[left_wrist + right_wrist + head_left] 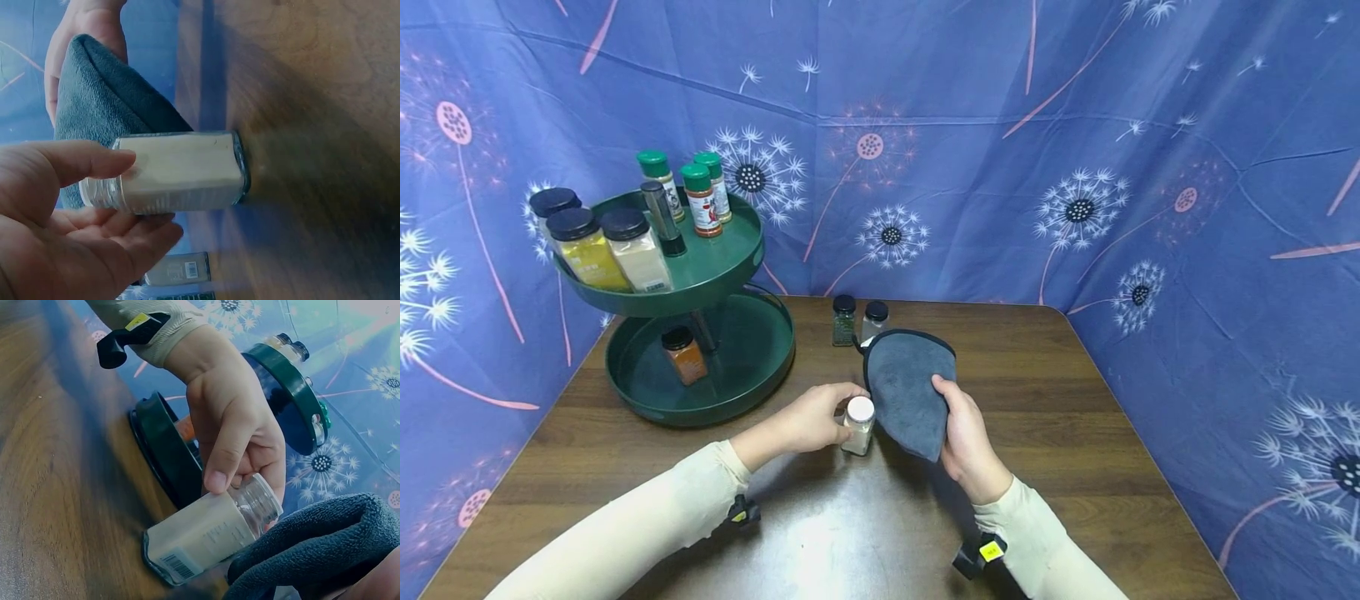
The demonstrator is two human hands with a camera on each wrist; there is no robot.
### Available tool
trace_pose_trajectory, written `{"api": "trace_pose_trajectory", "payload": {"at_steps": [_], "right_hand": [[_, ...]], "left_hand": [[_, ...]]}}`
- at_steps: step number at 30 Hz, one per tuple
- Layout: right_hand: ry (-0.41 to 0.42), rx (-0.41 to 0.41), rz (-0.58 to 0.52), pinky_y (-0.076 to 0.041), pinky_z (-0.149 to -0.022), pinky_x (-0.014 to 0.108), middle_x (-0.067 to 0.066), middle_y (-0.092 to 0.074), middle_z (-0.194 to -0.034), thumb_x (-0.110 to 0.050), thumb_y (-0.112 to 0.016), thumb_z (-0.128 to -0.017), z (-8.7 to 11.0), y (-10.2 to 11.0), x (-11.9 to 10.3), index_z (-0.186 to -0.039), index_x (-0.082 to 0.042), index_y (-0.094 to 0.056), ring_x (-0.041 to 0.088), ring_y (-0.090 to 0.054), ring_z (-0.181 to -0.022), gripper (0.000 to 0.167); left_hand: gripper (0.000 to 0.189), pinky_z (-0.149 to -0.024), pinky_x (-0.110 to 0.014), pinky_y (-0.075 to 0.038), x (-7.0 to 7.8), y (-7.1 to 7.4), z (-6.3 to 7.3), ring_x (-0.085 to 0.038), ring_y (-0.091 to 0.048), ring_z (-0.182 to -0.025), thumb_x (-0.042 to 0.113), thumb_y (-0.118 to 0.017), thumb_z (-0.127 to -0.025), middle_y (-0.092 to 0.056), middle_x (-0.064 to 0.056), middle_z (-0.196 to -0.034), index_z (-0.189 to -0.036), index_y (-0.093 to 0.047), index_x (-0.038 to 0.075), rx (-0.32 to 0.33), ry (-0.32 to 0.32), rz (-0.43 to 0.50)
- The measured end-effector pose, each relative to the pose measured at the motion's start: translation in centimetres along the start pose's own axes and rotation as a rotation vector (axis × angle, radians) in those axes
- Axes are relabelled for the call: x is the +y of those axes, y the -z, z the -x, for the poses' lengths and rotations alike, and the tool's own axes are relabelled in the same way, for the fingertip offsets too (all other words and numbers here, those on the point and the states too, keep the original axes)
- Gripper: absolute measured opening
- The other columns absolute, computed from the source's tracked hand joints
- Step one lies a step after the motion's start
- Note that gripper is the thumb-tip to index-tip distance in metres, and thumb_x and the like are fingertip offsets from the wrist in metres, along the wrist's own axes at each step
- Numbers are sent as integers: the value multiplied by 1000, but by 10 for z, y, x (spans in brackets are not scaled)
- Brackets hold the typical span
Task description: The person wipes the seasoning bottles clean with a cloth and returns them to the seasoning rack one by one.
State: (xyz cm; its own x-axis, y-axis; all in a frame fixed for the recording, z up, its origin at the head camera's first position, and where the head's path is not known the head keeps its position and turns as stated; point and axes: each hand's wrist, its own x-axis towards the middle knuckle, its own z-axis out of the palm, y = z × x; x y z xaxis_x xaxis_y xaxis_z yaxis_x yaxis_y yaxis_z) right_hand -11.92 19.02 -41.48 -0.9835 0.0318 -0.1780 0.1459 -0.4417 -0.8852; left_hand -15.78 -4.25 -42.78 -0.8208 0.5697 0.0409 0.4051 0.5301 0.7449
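My left hand [811, 417] pinches a small square glass spice jar [858, 427] between thumb and fingers, near its neck. The jar has a white top and pale powder inside; a barcode label shows on its side in the right wrist view. Whether its base touches the table cannot be told. In my right hand [967, 433] is a folded grey cleaning cloth [910, 392] with a dark edge, held just right of the jar. The left wrist view shows the cloth [103, 100] behind the jar [181, 165]. Most fingers of the right hand are hidden behind the cloth.
A two-tier green turntable rack [700, 408] stands at the left, with several spice jars on top and an orange spice jar [685, 356] below. Two black-lidded jars, one a green herb jar [843, 321], stand at the wooden table's [1037, 383] back edge, before a blue curtain.
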Motion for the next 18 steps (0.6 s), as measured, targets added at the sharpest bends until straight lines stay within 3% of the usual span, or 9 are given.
{"api": "trace_pose_trajectory", "payload": {"at_steps": [2, 5, 9, 13, 18], "right_hand": [[0, 0, 2, -54, -76, 26, -4, -70, -91, -24, -45, -107, 0, 0, 0, -103, -14, -59, 10, -68, -81, 18], [2, -1, 4, -54, -77, 25, -5, -69, -92, -25, -45, -107, -1, 1, 0, -105, -14, -59, 10, -67, -83, 18], [12, -2, 6, -54, -77, 26, -5, -69, -91, -25, -46, -106, -2, 0, 1, -102, -13, -61, 10, -67, -82, 19], [21, -19, 7, -54, -75, 26, -4, -70, -88, -25, -48, -106, -1, -4, 0, -98, -13, -63, 11, -67, -79, 20], [43, -36, 21, -54, -73, 25, -3, -70, -86, -23, -49, -105, 0, -8, 0, -95, -13, -65, 10, -67, -78, 21]], "left_hand": [[61, -99, -47, -50, 1, -3, 1, -23, -63, -112, 7, -85, -77, -67, -8, -120, -132, -59, 1, 29, 17, -18], [69, -96, -44, -50, 5, -9, 4, -24, -61, -109, 29, -91, -76, -62, -10, -118, -130, -57, 1, 108, 87, -78], [70, -83, -39, -49, 10, -18, 7, -21, -56, -94, 49, -91, -72, -57, -6, -102, -113, -57, 4, 193, 175, -119], [59, -75, -37, -47, 12, -22, 7, -18, -53, -83, 43, -92, -73, -54, -4, -92, -102, -55, 6, 217, 180, -119], [49, -74, -36, -49, 17, -18, 4, -16, -55, -82, 30, -92, -73, -58, -2, -90, -101, -59, 7, 215, 171, -135]]}}
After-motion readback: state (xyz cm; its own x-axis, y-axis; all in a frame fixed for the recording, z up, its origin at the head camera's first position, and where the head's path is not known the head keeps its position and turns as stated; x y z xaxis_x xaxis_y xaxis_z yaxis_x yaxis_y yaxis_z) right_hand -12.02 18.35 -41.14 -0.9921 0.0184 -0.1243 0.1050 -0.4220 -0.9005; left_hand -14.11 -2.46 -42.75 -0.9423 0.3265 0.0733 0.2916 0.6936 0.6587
